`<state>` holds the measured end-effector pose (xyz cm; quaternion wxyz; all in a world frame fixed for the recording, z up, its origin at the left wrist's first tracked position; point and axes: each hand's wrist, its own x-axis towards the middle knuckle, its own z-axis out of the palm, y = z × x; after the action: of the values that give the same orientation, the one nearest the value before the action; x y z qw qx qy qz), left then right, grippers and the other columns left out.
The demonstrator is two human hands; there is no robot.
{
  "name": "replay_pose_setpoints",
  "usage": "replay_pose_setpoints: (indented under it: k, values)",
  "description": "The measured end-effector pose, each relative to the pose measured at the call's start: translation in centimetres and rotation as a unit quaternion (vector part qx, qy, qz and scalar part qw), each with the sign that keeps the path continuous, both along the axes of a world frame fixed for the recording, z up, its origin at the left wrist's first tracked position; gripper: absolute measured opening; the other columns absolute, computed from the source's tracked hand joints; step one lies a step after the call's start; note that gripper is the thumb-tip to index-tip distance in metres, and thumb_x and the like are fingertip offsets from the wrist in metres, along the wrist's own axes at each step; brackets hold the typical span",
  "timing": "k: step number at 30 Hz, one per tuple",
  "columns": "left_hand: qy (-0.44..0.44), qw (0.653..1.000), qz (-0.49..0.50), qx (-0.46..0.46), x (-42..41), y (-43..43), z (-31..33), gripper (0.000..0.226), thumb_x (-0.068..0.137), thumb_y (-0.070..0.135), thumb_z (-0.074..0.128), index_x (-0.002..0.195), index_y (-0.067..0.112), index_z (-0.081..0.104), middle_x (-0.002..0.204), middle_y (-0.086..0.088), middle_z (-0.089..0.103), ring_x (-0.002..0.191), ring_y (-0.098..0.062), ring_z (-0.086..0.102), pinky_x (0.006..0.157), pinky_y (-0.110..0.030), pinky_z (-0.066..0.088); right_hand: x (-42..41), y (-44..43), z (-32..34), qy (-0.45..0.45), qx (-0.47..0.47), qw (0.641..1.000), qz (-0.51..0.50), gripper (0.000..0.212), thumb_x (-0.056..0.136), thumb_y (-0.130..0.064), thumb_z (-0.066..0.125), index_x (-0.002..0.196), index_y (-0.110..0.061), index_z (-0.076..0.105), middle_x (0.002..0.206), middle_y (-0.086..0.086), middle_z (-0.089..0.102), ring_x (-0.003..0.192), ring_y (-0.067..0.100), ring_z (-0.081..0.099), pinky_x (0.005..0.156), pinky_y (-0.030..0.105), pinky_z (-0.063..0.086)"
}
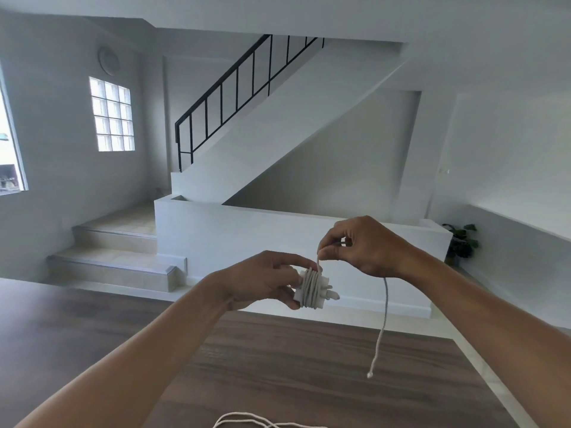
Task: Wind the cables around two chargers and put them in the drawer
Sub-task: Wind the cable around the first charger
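Note:
My left hand (262, 281) grips a white charger (312, 292) in the air above a dark wooden table (278, 366), its prongs pointing right. Several turns of white cable are wound round the charger's body. My right hand (361, 247) pinches the cable just above the charger. The cable's free end (383, 322) hangs from that hand, its tip dangling near the table. Loops of a second white cable (247, 421) lie at the bottom edge of the view; its charger is out of sight. No drawer is visible.
The wooden table fills the lower view, its right edge running diagonally at the lower right. Beyond it stand a low white wall (278, 242), tiled steps (114, 257), a staircase with a black railing (234, 97) and a potted plant (462, 242).

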<state>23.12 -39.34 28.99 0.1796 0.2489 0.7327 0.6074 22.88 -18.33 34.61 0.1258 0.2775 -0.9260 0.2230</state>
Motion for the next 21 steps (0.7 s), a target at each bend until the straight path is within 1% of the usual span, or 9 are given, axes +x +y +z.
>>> replay_pose_setpoints:
  k: [3,5,7,9,11,12,14,18,21]
  values:
    - [-0.024,0.997,-0.020,0.075,0.4,-0.1,0.2,0.033,0.089,0.008,0.051,0.119,0.007,0.066,0.104,-0.014,0.071,0.088,-0.032,0.063,0.075,-0.031,0.057,-0.2,0.7,-0.6,-0.021,-0.028,0.999,-0.014,0.014,0.090,-0.033,0.065,0.087,-0.028,0.077,0.089,-0.015,0.073,0.075,-0.009,0.060,0.067,0.007,0.040]
    - [-0.036,0.992,-0.019,0.122,0.5,-0.1,0.5,0.035,0.087,0.008,0.053,0.120,0.005,0.065,0.105,-0.019,0.069,0.087,-0.036,0.061,0.074,-0.032,0.057,-0.4,0.9,-1.2,-0.029,-0.052,0.998,-0.023,0.020,0.092,-0.036,0.060,0.092,-0.026,0.078,0.090,-0.017,0.074,0.079,-0.005,0.063,0.072,0.013,0.045]
    - [-0.037,0.988,-0.008,0.153,0.5,0.1,0.7,0.037,0.084,0.007,0.055,0.119,0.004,0.067,0.105,-0.023,0.067,0.084,-0.037,0.061,0.071,-0.031,0.058,-0.3,0.9,-1.8,-0.030,-0.079,0.996,-0.026,0.023,0.094,-0.033,0.056,0.094,-0.022,0.077,0.076,-0.026,0.070,0.070,-0.007,0.062,0.065,0.009,0.042]
    - [-0.041,0.984,0.011,0.173,0.6,0.4,0.9,0.034,0.081,0.007,0.057,0.113,0.007,0.070,0.103,-0.025,0.065,0.078,-0.036,0.062,0.070,-0.031,0.058,-0.1,0.6,-2.4,-0.038,-0.102,0.994,-0.030,0.024,0.097,-0.020,0.052,0.088,-0.024,0.074,0.056,-0.032,0.060,0.054,-0.010,0.056,0.054,0.006,0.038]
    - [-0.053,0.980,0.025,0.191,0.7,0.7,0.9,0.031,0.080,0.007,0.057,0.108,0.008,0.072,0.102,-0.025,0.063,0.075,-0.035,0.064,0.070,-0.031,0.059,-0.1,0.3,-3.0,-0.040,-0.113,0.992,-0.037,0.037,0.094,-0.006,0.048,0.072,-0.029,0.067,0.050,-0.028,0.057,0.048,-0.007,0.052,0.051,0.007,0.036]
    - [-0.057,0.977,0.031,0.201,0.6,0.8,0.8,0.030,0.080,0.006,0.057,0.108,0.007,0.070,0.101,-0.025,0.063,0.076,-0.035,0.064,0.071,-0.032,0.060,-0.1,0.1,-3.3,-0.042,-0.117,0.991,-0.041,0.039,0.093,-0.004,0.047,0.068,-0.028,0.064,0.049,-0.023,0.057,0.046,-0.006,0.050,0.049,0.008,0.035]
    - [-0.055,0.974,0.051,0.216,0.5,0.9,0.6,0.028,0.082,0.005,0.057,0.109,0.004,0.067,0.098,-0.022,0.065,0.076,-0.034,0.064,0.075,-0.034,0.061,-0.2,-0.1,-4.0,-0.041,-0.121,0.990,-0.056,0.036,0.095,-0.014,0.049,0.064,-0.025,0.063,0.047,-0.016,0.055,0.043,-0.003,0.048,0.049,0.010,0.033]
    - [-0.047,0.969,0.097,0.224,0.2,0.6,0.2,0.021,0.094,-0.003,0.049,0.107,0.004,0.064,0.096,-0.021,0.066,0.074,-0.034,0.064,0.079,-0.036,0.061,-0.1,-0.4,-5.4,-0.048,-0.125,0.988,-0.070,0.050,0.097,-0.035,0.051,0.047,-0.034,0.055,0.046,-0.014,0.053,0.042,-0.002,0.046,0.047,0.011,0.033]
    - [-0.048,0.965,0.107,0.236,0.3,0.7,0.0,0.019,0.096,-0.003,0.049,0.108,0.002,0.063,0.098,-0.024,0.067,0.076,-0.036,0.065,0.077,-0.035,0.061,-0.1,-0.8,-6.0,-0.054,-0.118,0.989,-0.071,0.042,0.096,-0.040,0.050,0.055,-0.040,0.059,0.056,-0.009,0.056,0.048,-0.002,0.048,0.053,0.016,0.034]
